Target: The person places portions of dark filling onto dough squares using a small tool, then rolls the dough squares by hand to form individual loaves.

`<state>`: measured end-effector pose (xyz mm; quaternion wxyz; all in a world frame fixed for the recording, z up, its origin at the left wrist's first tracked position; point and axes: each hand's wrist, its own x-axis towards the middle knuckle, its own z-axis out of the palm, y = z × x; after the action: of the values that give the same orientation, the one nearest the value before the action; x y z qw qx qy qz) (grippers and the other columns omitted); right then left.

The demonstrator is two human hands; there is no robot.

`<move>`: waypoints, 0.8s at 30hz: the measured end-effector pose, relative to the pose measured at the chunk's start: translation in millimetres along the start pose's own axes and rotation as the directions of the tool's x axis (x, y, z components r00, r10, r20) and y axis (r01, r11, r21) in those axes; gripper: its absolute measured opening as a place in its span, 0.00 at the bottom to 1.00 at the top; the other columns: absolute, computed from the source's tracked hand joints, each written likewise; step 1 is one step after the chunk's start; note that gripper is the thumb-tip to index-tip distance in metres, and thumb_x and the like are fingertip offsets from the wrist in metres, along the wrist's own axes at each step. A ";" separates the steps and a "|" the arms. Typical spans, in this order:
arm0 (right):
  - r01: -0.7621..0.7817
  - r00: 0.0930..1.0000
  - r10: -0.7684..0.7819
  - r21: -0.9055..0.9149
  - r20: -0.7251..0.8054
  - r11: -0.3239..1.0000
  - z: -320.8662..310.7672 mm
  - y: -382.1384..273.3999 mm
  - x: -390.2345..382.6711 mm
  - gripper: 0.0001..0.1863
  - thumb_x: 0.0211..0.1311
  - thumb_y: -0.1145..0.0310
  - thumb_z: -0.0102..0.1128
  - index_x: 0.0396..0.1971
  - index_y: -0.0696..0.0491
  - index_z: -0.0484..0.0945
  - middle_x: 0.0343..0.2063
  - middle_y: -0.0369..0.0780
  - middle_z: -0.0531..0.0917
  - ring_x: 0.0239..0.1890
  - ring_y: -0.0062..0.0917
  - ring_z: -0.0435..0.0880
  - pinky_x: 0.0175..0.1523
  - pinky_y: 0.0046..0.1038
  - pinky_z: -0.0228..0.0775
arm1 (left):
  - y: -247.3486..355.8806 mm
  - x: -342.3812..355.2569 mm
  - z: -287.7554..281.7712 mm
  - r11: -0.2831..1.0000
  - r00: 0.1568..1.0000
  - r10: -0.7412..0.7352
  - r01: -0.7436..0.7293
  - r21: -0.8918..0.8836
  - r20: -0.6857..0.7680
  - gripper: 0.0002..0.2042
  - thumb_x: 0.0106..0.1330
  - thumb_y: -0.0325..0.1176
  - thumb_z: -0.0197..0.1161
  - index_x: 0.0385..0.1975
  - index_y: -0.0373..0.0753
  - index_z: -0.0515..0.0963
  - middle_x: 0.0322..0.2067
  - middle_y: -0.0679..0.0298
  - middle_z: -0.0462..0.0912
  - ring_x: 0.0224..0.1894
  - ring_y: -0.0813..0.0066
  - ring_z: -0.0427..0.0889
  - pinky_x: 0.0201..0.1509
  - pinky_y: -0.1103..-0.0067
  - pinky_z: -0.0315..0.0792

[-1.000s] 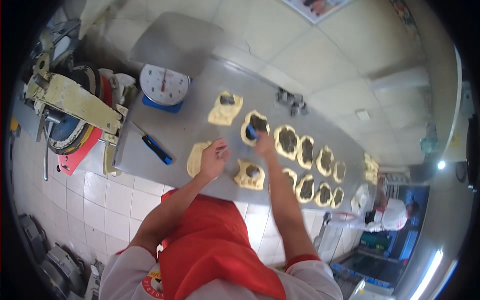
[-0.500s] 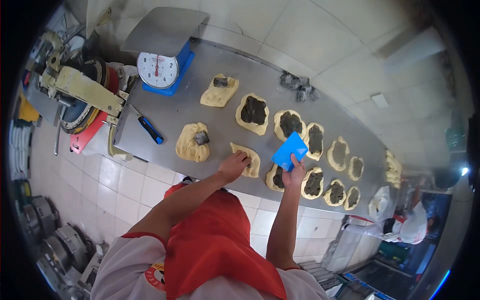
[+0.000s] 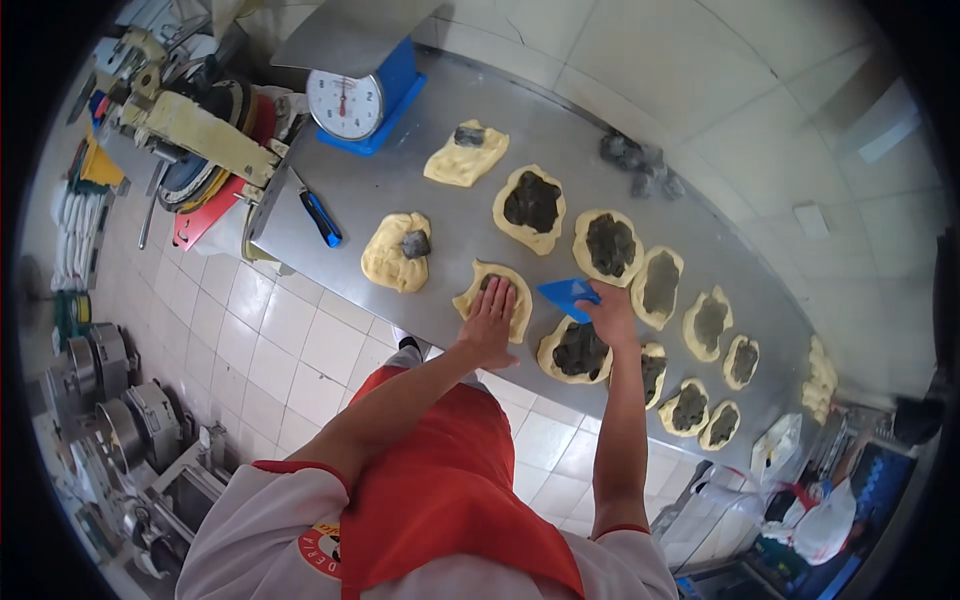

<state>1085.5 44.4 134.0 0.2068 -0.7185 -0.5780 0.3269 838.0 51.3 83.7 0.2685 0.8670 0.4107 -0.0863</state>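
Note:
My left hand (image 3: 490, 322) lies with fingers stretched out flat on a piece of dough (image 3: 518, 318) near the table's front edge. Dark filling shows beside its fingertips, partly covered by them. My right hand (image 3: 610, 318) grips a blue dough scraper (image 3: 568, 296), held tilted above the table. Just below it lies dough spread with dark filling (image 3: 580, 350). To the left, a thick dough piece (image 3: 390, 262) carries a small dark lump (image 3: 415, 243). Farther back, a flatter dough piece (image 3: 462, 160) bears another lump of filling (image 3: 469, 136).
Several filling-topped dough pieces (image 3: 610, 245) stretch rightward along the metal table (image 3: 400, 115). A dial scale (image 3: 345, 105) and a blue-black utility knife (image 3: 322, 218) are at the left. Dark lumps (image 3: 640, 160) sit by the wall. Machinery (image 3: 205, 140) stands off the left end.
My left hand has gone from bent fingers at the dough to lying flat on its filling. My right hand has turned the scraper, now seen more edge-on. The whole view has shifted.

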 end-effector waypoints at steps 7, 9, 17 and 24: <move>0.431 0.864 -0.292 -0.301 0.409 0.851 33.9 -44.6 92.4 0.14 0.45 0.66 0.69 0.35 0.50 0.83 0.31 0.45 0.84 0.38 0.43 0.83 0.43 0.41 0.73 | -1.9 -20.6 15.5 0.991 0.999 0.000 -0.006 0.134 0.046 0.55 0.51 0.56 0.68 0.70 0.26 0.45 0.73 0.43 0.40 0.76 0.47 0.39 0.77 0.58 0.39; 0.540 0.786 -0.295 -0.373 0.543 0.755 49.6 -66.6 121.0 0.15 0.42 0.66 0.71 0.35 0.49 0.83 0.31 0.44 0.85 0.39 0.42 0.83 0.43 0.40 0.74 | -0.8 -18.5 10.6 0.999 0.998 -0.037 0.035 0.036 0.056 0.56 0.49 0.55 0.70 0.71 0.28 0.45 0.73 0.44 0.41 0.76 0.49 0.39 0.77 0.59 0.39; 0.446 0.855 -0.135 -0.578 0.500 0.684 111.1 -110.0 154.8 0.21 0.35 0.64 0.78 0.34 0.52 0.83 0.32 0.46 0.85 0.42 0.44 0.83 0.46 0.42 0.74 | -20.0 -24.6 27.0 1.000 1.000 0.015 -0.015 0.021 0.006 0.55 0.48 0.54 0.70 0.72 0.33 0.46 0.74 0.54 0.43 0.77 0.61 0.40 0.77 0.58 0.38; 0.250 0.934 -0.066 -0.511 0.351 0.822 72.4 -95.7 106.0 0.23 0.42 0.58 0.76 0.36 0.56 0.80 0.37 0.49 0.85 0.43 0.46 0.83 0.47 0.44 0.74 | -38.7 -9.8 -20.7 0.931 0.977 0.065 0.014 -0.364 0.204 0.43 0.59 0.49 0.61 0.70 0.32 0.52 0.71 0.46 0.52 0.74 0.57 0.51 0.76 0.56 0.45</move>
<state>980.1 164.5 123.5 -0.0764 -0.6342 -0.7308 0.2406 800.8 75.9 89.5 0.4675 0.7936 0.3770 -0.0978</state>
